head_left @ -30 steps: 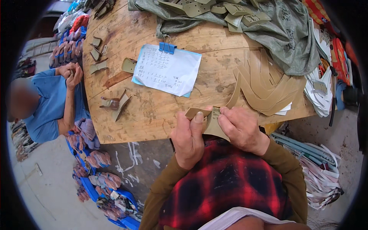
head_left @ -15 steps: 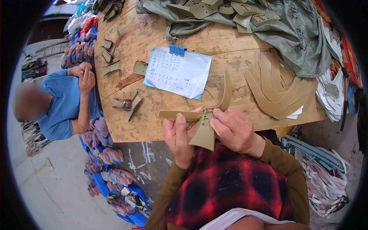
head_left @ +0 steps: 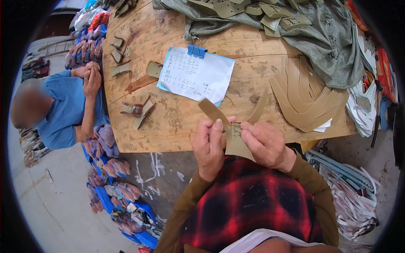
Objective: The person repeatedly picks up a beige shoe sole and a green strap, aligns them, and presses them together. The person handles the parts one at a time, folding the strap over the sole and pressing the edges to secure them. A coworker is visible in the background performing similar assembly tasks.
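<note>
Head-worn fisheye view, looking steeply down, close over wooden table point(head_left: 177, 122)

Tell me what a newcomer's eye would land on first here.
First, the two hands at centre: the left hand and right hand pinch a tan cut piece with long straps over the near edge of the wooden table. Next, the white clipped sheet mid-table and the fan of tan strips to its right. At the left edge sits a person in blue, hands clasped.

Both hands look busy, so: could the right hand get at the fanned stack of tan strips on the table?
Probably yes: the stack of tan strips lies uncovered beyond the right hand, though that hand holds a tan cut piece.
</note>
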A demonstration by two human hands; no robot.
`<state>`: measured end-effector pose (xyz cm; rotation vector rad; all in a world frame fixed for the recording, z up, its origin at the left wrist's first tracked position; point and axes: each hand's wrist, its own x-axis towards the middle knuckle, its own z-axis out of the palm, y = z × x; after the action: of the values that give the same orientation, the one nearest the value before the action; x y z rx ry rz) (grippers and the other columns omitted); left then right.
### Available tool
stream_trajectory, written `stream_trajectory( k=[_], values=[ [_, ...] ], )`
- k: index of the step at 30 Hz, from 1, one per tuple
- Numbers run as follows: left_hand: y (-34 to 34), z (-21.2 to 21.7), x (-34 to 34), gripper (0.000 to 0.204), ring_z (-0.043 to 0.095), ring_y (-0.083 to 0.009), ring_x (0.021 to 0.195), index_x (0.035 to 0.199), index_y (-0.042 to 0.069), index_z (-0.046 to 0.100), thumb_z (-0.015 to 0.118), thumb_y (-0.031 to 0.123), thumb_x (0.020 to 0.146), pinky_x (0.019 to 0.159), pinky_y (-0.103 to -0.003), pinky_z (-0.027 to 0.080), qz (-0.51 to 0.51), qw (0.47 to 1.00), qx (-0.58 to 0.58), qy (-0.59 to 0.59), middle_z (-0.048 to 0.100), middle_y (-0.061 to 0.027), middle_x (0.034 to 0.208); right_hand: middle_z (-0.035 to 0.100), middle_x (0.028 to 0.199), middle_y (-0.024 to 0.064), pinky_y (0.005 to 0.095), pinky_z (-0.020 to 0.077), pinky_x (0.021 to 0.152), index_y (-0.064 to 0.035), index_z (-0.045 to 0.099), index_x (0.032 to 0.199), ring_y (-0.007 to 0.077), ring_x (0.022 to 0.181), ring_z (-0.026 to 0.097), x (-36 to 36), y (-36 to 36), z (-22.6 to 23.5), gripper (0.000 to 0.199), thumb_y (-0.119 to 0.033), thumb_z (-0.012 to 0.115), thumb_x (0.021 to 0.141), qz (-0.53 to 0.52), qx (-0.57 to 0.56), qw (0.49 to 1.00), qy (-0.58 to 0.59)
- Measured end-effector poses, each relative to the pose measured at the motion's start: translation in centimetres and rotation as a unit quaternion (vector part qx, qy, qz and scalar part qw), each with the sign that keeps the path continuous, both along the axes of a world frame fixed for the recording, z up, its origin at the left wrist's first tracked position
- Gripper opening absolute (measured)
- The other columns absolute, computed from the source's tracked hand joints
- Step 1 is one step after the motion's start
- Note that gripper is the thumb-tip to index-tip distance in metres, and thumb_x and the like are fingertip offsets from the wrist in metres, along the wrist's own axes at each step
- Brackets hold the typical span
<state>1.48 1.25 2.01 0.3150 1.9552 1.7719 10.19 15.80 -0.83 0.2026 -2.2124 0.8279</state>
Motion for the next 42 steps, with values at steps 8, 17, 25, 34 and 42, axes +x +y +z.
stream_trajectory(
  k=[8,17,25,34,42],
  values=[
    [1.6,0.8,-0.7,0.011,0.063,-0.0128,0.072,0.105,0.000,0.045,0.045,0.011,0.103,0.065,-0.026,0.051,0.079,0.993,0.081,-0.043,0.070,-0.0178,0.089,0.065,0.099,0.0180,0.0329,0.0525,0.057,0.0011,0.058,0.101,0.0244,0.067,0.063,-0.2,0.0,0.2,0.027,0.001,0.064,0.075,0.010,0.003,1.000,0.005],
    [-0.6,-1.4,-0.7,0.006,0.053,-0.0080,0.062,0.100,-0.001,0.050,0.052,0.004,0.099,0.056,-0.026,0.043,0.034,0.984,-0.031,0.171,0.071,-0.0133,0.086,0.063,0.095,0.0169,0.0331,0.0519,0.058,0.0005,0.057,0.100,0.0245,0.067,0.062,-0.3,-0.6,0.7,0.027,-0.001,0.065,0.074,0.006,0.007,0.998,-0.055],
    [0.0,0.2,-0.4,0.009,0.061,-0.0056,0.072,0.105,-0.001,0.050,0.050,0.007,0.101,0.062,-0.020,0.047,-0.006,0.986,-0.063,0.154,0.073,-0.0150,0.093,0.061,0.094,0.0161,0.0330,0.0515,0.059,-0.0009,0.057,0.098,0.0238,0.067,0.061,-0.4,-0.9,0.7,0.027,-0.006,0.064,0.073,-0.015,0.030,0.996,-0.082],
    [0.5,-0.1,-1.0,0.021,0.066,-0.0192,0.097,0.114,-0.001,0.050,0.047,0.017,0.103,0.085,-0.033,0.054,0.014,0.981,0.127,-0.145,0.064,-0.0195,0.114,0.063,0.089,0.0144,0.0371,0.0513,0.061,0.0001,0.058,0.104,0.0298,0.070,0.063,-0.7,0.3,0.8,0.033,0.007,0.070,0.075,-0.002,-0.157,0.982,-0.106],
    [1.3,-1.6,-1.4,0.024,0.067,-0.0177,0.093,0.116,0.001,0.054,0.052,0.021,0.101,0.084,-0.035,0.057,-0.055,0.932,0.159,-0.321,0.067,-0.0100,0.105,0.065,0.091,0.0141,0.0355,0.0495,0.059,0.0004,0.062,0.108,0.0290,0.072,0.064,0.4,1.1,1.9,0.031,0.003,0.072,0.079,0.007,-0.165,0.977,-0.133]
  ],
)
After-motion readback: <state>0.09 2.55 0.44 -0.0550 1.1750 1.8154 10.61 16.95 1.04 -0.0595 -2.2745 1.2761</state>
